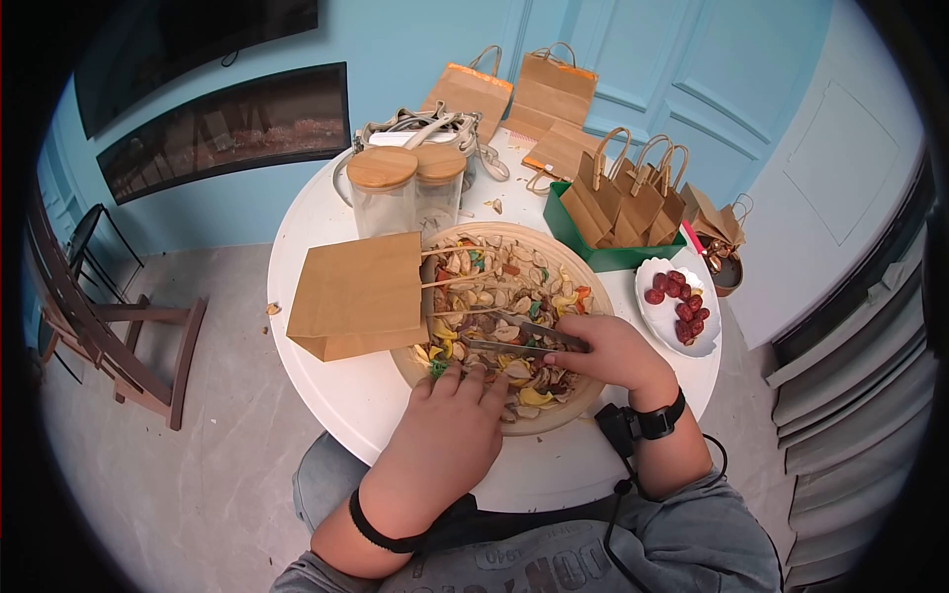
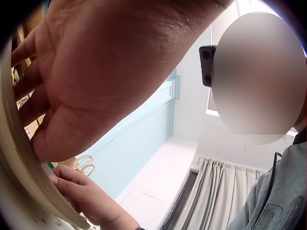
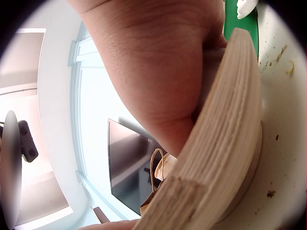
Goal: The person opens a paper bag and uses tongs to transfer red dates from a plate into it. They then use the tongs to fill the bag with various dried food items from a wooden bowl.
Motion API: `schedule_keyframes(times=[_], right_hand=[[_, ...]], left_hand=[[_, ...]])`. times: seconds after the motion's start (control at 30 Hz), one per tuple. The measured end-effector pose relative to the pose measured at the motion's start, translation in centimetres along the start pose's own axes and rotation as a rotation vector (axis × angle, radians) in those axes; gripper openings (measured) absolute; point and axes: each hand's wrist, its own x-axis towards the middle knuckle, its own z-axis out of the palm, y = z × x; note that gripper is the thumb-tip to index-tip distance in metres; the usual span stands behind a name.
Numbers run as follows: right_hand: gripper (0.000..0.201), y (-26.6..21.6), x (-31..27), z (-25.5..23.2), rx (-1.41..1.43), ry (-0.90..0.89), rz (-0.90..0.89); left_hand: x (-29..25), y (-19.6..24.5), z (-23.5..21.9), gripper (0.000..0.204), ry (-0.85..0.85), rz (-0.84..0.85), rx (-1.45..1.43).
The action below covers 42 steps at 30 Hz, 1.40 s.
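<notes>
A round wooden tray [image 1: 578, 265] holds a loose mix of dried slices [image 1: 529, 267], pale, yellow and green. My right hand [image 1: 623, 358] grips metal tongs [image 1: 509, 348] over the mix, their tips pointing left. At the tray's near left side, my left hand [image 1: 450, 435] rests its spread fingers on the dried pieces. In the left wrist view, the palm of the left hand [image 2: 96, 86] lies by the tray rim [image 2: 24, 158]. A brown paper bag [image 1: 361, 296] lies on its side, its handles over the mix. The layered rim [image 3: 218, 124] hides the tongs in the right wrist view.
Two glass jars with wooden lids [image 1: 383, 168] stand behind the bag, beside a pale handbag [image 1: 435, 124]. A green box [image 1: 618, 259] holds several paper bags. Red dates lie on a white dish [image 1: 652, 321] at right. More paper bags [image 1: 554, 94] stand at the back of the white table [image 1: 306, 222].
</notes>
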Motion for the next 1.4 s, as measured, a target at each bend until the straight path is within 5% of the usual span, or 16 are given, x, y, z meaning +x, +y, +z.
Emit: schedule_keyframes(times=[1.4], right_hand=[[0.038,0.11,0.04,0.23,0.015,0.01,0.014]], left_hand=[[0.05,0.79,0.44,0.047,-0.005,0.033,0.058]])
